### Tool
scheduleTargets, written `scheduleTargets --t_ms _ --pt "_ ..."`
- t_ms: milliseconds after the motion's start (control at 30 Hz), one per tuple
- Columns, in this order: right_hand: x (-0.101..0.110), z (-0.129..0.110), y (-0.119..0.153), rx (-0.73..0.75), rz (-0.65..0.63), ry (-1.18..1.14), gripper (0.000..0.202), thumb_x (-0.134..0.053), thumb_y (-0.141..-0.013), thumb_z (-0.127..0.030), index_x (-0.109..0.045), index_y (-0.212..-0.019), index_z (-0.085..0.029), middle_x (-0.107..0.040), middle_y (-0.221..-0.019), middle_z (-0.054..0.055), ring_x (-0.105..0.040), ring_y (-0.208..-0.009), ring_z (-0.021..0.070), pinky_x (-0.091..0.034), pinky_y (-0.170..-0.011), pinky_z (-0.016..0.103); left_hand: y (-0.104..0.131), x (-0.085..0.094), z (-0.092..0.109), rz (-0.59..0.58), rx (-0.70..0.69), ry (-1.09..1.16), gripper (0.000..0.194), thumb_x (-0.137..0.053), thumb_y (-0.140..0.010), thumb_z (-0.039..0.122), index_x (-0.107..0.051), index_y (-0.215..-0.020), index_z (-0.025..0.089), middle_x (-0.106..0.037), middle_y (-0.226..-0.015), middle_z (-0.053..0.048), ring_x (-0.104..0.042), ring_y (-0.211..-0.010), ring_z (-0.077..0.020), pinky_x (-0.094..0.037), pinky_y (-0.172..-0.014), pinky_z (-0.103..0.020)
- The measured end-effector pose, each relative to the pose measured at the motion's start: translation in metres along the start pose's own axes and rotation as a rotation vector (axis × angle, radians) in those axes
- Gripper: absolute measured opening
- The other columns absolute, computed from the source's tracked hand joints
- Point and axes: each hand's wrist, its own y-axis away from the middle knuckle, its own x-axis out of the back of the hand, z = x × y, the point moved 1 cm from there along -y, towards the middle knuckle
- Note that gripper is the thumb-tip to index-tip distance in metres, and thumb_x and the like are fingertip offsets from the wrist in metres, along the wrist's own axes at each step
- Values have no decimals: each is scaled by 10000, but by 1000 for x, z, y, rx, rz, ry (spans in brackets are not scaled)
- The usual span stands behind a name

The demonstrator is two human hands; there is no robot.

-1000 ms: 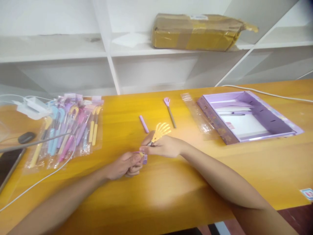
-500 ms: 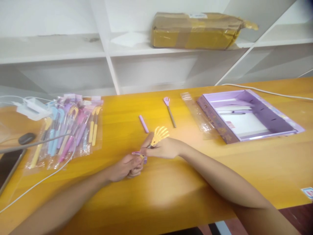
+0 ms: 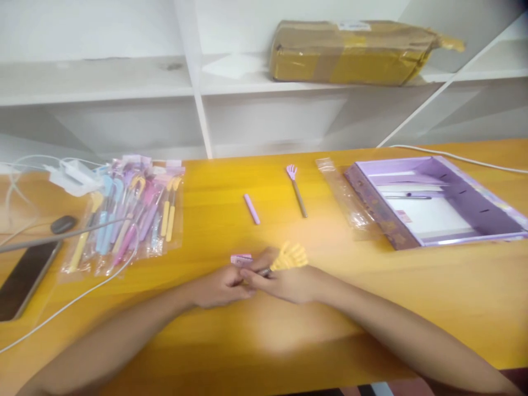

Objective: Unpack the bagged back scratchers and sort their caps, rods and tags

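My right hand (image 3: 284, 281) is closed around the dark rod of a yellow hand-shaped back scratcher (image 3: 292, 257), whose spread fingers point right. Against it, my left hand (image 3: 220, 286) is closed at the scratcher's lower end, which the fingers hide. A small pink-and-purple label (image 3: 241, 259) shows just beyond my left hand; whether it is attached to anything is unclear. Farther back on the table lie a purple back scratcher head on a grey rod (image 3: 299, 191) and a separate purple handle tube (image 3: 252, 209).
Several back scratchers in clear bags (image 3: 132, 209) lie at left, near a phone (image 3: 31, 275), a black mouse-like object (image 3: 63, 224) and white cables. On the right are a clear plastic sleeve (image 3: 350, 203) and a purple box (image 3: 381, 228). A taped carton (image 3: 355, 55) sits on the shelf.
Both hands have come closer together and slightly nearer to me, with the yellow scratcher tilting lower to the right. The view has shifted a little to the left.
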Motion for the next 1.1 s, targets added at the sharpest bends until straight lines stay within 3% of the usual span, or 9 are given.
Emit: scheduleTargets --t_ms 67,167,300,400,533,667,900,1100 --pt "-13 3 16 -28 8 22 461 -515 -1101 -423 -730 -789 -159 -660 -718 13 -588 -654 121 -455 -661 246 0 -10 8 35 37 -248 148 -631 -959 240 -586 -830 184 -494 -734 37 -448 -652 -117 -381 -631 -252" --pt "-35 7 41 -47 74 -31 482 -441 -1122 -424 -688 -794 -172 -654 -752 22 -608 -674 132 -469 -678 258 4 -33 12 90 135 -662 273 -620 -884 170 -492 -643 195 -452 -580 44 -423 -524 -118 -317 -546 -269" --pt "-61 18 59 -63 166 -226 536 -408 -1119 -535 -488 -711 -196 -441 -676 -13 -434 -604 118 -366 -588 274 13 -55 7 188 53 -1158 131 -662 -902 236 -618 -788 188 -664 -682 -25 -587 -554 -197 -398 -539 -292" --pt "-72 28 60 -107 223 -403 588 -428 -1105 -614 -374 -681 -210 -306 -650 -40 -288 -588 100 -252 -546 275 16 -53 4 215 -8 -1370 94 -634 -921 169 -620 -830 189 -675 -679 -44 -613 -535 -224 -420 -500 -295" --pt "-75 37 54 -151 286 -593 661 -477 -1066 -701 -310 -641 -222 -243 -595 -58 -212 -561 97 -187 -531 299 11 -40 11 202 -1 -1463 193 -555 -905 25 -584 -814 192 -626 -636 -26 -591 -503 -213 -378 -459 -267" --pt "-76 41 53 -148 346 -638 675 -491 -1058 -710 -303 -625 -227 -234 -578 -61 -208 -549 100 -180 -535 315 3 -29 15 158 42 -1520 178 -563 -905 20 -597 -839 182 -639 -669 -32 -598 -519 -205 -385 -470 -252" --pt "-75 48 56 -143 379 -557 644 -464 -1090 -662 -301 -649 -222 -249 -602 -59 -216 -568 94 -179 -557 306 0 -17 13 175 -155 -1638 214 -507 -919 1 -586 -850 187 -644 -687 -35 -617 -568 -209 -377 -463 -259" --pt "-71 49 52 -139 400 -544 651 -481 -1081 -668 -312 -639 -221 -250 -579 -63 -213 -549 87 -176 -540 301 0 -10 15 241 -243 -1637 242 -469 -923 -2 -533 -807 199 -590 -634 -11 -579 -523 -188 -302 -445 -255"
